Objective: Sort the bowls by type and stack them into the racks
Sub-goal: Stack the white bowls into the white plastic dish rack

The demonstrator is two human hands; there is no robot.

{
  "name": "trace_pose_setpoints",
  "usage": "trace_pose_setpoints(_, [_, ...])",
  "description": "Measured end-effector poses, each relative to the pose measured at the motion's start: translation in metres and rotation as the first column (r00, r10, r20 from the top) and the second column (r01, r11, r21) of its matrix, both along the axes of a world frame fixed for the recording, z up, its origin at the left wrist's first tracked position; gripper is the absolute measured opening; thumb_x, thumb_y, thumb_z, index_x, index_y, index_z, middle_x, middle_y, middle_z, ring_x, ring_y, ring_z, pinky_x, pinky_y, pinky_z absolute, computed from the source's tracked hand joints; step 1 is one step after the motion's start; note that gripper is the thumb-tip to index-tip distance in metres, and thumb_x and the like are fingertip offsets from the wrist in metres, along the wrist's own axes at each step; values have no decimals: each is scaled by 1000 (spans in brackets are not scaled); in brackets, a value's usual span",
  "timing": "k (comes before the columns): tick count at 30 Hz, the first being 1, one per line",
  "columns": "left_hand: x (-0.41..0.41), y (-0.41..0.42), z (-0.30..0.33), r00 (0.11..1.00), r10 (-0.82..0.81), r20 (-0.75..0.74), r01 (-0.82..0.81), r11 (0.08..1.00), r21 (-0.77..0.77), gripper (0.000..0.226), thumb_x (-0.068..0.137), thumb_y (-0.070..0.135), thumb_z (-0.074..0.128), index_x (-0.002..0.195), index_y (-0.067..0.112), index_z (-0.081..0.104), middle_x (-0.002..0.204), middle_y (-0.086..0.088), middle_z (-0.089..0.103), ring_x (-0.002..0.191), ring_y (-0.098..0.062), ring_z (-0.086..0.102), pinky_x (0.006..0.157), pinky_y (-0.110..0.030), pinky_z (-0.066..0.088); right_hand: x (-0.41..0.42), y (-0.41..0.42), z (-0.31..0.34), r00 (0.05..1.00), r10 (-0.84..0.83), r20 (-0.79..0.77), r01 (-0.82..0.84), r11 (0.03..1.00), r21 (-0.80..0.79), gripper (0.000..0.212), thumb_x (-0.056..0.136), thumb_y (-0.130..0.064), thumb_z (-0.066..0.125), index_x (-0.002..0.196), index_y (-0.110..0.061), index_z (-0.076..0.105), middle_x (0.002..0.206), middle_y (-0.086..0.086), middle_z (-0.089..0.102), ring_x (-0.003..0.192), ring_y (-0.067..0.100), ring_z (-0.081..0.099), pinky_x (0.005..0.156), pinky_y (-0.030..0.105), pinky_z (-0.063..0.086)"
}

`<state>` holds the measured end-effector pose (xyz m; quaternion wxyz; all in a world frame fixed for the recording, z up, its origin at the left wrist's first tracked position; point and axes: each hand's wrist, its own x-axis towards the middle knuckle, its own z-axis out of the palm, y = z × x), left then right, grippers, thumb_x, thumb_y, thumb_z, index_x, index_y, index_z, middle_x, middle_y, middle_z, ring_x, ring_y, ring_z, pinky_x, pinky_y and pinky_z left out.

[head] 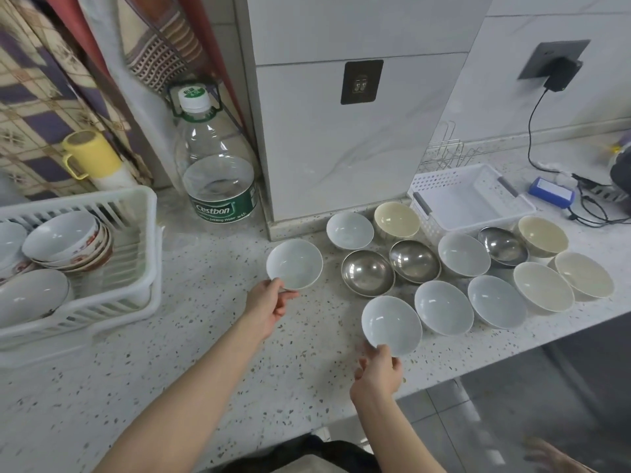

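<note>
Left hand [269, 307]: middle of the frame, fingers and thumb pinched on the near rim of a pale blue-white bowl [294, 263], which looks tilted and lifted off the speckled counter [191, 336].
Right hand [377, 372]: lower centre, fingers clamped on the near edge of a second pale blue-white bowl [391, 325], also tilted.
Bowls on the counter: right of centre, a loose cluster close together; four more glossy pale blue-white ones, plain and round.
Steel bowls: three, shiny, mirror-like inside; the leftmost [367, 273] sits just beside the next.
Cream bowls: four, matte beige, mostly at the right end; one [396, 220] at the back by the wall.
White basket [471, 196]: perforated, behind the cluster, upper right.
Dish rack [102, 254]: white plastic, left edge of the frame, holding white bowls, some with red-patterned outsides, leaning on their sides.
Water bottle [218, 165]: clear, green label, upper centre-left, near the rack.
</note>
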<state>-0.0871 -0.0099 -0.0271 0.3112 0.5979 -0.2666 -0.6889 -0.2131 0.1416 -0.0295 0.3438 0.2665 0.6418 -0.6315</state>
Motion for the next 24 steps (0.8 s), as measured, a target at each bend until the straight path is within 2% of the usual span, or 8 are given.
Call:
trace_pose_setpoints(3, [12, 4, 6, 1000, -6, -21, 5, 1000, -16, 12, 94, 5, 49, 99, 11, 58, 73, -17, 75, 37, -6, 41, 34, -18, 30, 7, 0, -1, 1000, -29, -12, 29, 999, 16, 32, 91, -17, 51, 123, -15, 55, 104, 10, 73, 65, 13, 47, 56, 27, 36])
trace_pose_setpoints(8, [37, 7, 22, 999, -36, -9, 35, 996, -77, 14, 92, 6, 50, 101, 13, 59, 76, -16, 76, 40, -7, 41, 39, -20, 30, 32, -3, 4, 1000, -9, -12, 9, 1000, 13, 30, 90, -18, 52, 119, -13, 57, 93, 8, 74, 62, 13, 40, 54, 26, 34])
trace_pose_setpoints(12, [67, 9, 41, 999, -54, -5, 53, 989, -139, 18, 91, 8, 51, 106, 12, 59, 83, -19, 76, 43, -9, 40, 44, -23, 29, 60, -11, 10, 998, 55, -41, -56, 998, -21, 26, 90, -20, 53, 115, -15, 57, 89, 7, 75, 64, 12, 41, 56, 26, 34])
trace_pose_setpoints(15, [97, 10, 58, 998, -58, -26, 52, 981, -189, 20, 90, 10, 51, 107, 13, 60, 84, -20, 76, 42, -7, 39, 41, -20, 30, 86, -21, 17, 992, 98, -73, -103, 992, -67, 24, 87, -18, 53, 111, -16, 57, 91, 10, 75, 62, 13, 40, 54, 27, 33])
trace_pose_setpoints(19, [144, 8, 80, 999, -28, -31, 19, 967, -256, 21, 90, 10, 50, 108, 12, 59, 83, -19, 76, 44, -9, 37, 43, -22, 29, 122, -38, 33, 979, 170, -110, -184, 975, -128, 35, 87, -16, 53, 122, -14, 55, 86, 9, 75, 57, 11, 39, 50, 24, 31])
trace_pose_setpoints(22, [181, 5, 95, 999, 21, -26, -28, 954, -298, 21, 91, 11, 50, 108, 14, 61, 84, -18, 76, 44, -9, 37, 44, -22, 30, 148, -54, 49, 966, 228, -122, -247, 953, -174, 27, 83, -15, 53, 109, -13, 58, 84, 11, 76, 54, 11, 37, 44, 21, 29])
trace_pose_setpoints(24, [206, 3, 102, 998, 49, -35, -57, 946, -320, 20, 92, 12, 49, 108, 14, 61, 84, -18, 76, 43, -9, 36, 45, -22, 29, 165, -66, 60, 951, 267, -157, -296, 933, -207, 28, 82, -14, 53, 109, -13, 59, 84, 11, 77, 52, 11, 36, 43, 20, 29])
